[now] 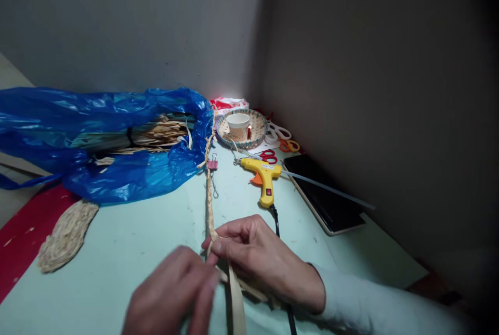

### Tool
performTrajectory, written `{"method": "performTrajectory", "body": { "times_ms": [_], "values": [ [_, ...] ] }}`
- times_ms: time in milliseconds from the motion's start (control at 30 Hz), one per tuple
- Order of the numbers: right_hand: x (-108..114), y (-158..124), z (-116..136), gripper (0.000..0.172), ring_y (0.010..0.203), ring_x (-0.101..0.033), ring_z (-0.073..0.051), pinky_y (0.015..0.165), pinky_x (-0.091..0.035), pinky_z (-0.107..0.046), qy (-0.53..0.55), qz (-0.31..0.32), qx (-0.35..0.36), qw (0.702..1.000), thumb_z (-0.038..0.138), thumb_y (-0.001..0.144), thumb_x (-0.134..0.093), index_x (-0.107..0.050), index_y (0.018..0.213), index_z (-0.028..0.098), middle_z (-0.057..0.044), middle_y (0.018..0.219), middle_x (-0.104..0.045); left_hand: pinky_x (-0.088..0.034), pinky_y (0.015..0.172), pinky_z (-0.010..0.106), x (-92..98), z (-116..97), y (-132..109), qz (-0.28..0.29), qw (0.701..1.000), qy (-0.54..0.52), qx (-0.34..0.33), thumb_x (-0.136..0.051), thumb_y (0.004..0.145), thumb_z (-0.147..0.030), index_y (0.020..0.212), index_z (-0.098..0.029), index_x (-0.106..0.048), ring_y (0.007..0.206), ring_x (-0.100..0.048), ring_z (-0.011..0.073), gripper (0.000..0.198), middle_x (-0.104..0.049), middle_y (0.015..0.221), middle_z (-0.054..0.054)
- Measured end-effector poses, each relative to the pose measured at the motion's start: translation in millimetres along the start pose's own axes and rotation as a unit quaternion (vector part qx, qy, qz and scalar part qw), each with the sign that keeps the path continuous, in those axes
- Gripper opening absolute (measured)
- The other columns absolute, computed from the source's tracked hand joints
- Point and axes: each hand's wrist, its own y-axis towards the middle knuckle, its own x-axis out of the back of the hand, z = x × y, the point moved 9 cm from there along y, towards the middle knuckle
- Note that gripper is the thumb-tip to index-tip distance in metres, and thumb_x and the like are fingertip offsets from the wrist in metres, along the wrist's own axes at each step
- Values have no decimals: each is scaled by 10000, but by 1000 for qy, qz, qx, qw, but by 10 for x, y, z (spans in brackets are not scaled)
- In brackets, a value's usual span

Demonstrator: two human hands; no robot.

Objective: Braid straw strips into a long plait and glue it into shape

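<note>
A long straw braid runs across the pale green table from near the blue bag toward me. My right hand pinches the braid's near end, fingers closed on it. My left hand, slightly blurred, has its fingers closed on the loose flat straw strips that hang off the braid's end. A pink binder clip sits on the braid's far part.
A blue plastic bag of straw lies at left, a woven oval piece before it. A yellow glue gun, scissors, a small basket with a cup and a dark tablet are at right, by the wall.
</note>
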Motion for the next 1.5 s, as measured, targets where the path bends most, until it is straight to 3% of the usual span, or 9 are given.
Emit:
{"method": "performTrajectory", "body": {
  "times_ms": [67,167,267,400,500,633,933,1333,1500],
  "values": [
    [-26,-3,-3,291,523,-341,-68,512,-251,-209,10,15,15,1000,330,870,-605,-712,741,93,23,589,-499,-474,623,228,-33,337,39,16,968,-147,205,-529,925,-322,811,-232,-593,661,-615,140,159,-613,707,-11],
    [-65,-4,9,305,538,-371,-78,516,-280,-200,43,37,43,997,364,873,-603,-723,771,103,30,568,-475,-505,697,235,-357,483,-29,92,823,-409,383,-664,833,-425,982,-246,-578,770,-633,158,248,-654,810,-8],
    [-108,-16,35,310,594,-500,-112,589,-397,-219,53,62,61,995,369,897,-562,-714,819,110,-2,621,-561,-490,675,211,-600,400,-95,148,698,-549,436,-724,803,-350,1037,-231,-604,719,-605,124,289,-647,785,-10],
    [-76,-51,110,275,655,-579,-144,738,-466,-289,-7,50,96,994,280,919,-511,-672,763,121,-21,668,-603,-322,422,151,-720,311,-134,197,638,-619,414,-731,799,-338,923,-180,-653,402,-339,22,215,-538,565,-59],
    [-38,-61,77,276,667,-595,-151,720,-456,-276,-59,27,94,993,244,939,-466,-640,751,138,-10,647,-584,-236,356,146,-704,359,-137,212,682,-578,395,-712,812,-345,953,-163,-647,347,-291,6,239,-595,586,-38],
    [-34,-89,12,234,672,-607,-136,739,-453,-262,-95,13,102,990,185,963,-393,-612,882,161,5,664,-607,-460,517,214,-602,421,-92,190,750,-508,379,-666,833,-365,1083,-137,-622,543,-615,129,341,-692,683,41],
    [14,-199,107,84,752,-610,-160,747,-418,-270,-290,-42,84,952,201,956,-434,-486,1017,175,-8,719,-704,-68,354,174,-605,529,-184,117,761,-460,442,-679,767,-466,692,-155,-607,329,-186,5,328,-502,455,-64],
    [39,-351,251,177,769,-584,-136,687,-407,-229,-493,-123,184,842,161,944,-488,-638,855,196,-25,858,-622,-95,420,210,-652,478,-170,104,745,-458,474,-692,699,-387,635,-171,-579,402,-210,50,252,-376,451,-95],
    [-57,-545,394,195,650,-527,-143,549,-338,-256,-583,-202,278,737,177,942,-489,-588,775,188,-20,779,-551,-154,424,213,-636,462,-165,97,755,-452,465,-670,700,-364,590,-179,-549,425,-261,68,247,-388,461,-82]
  ]
}}
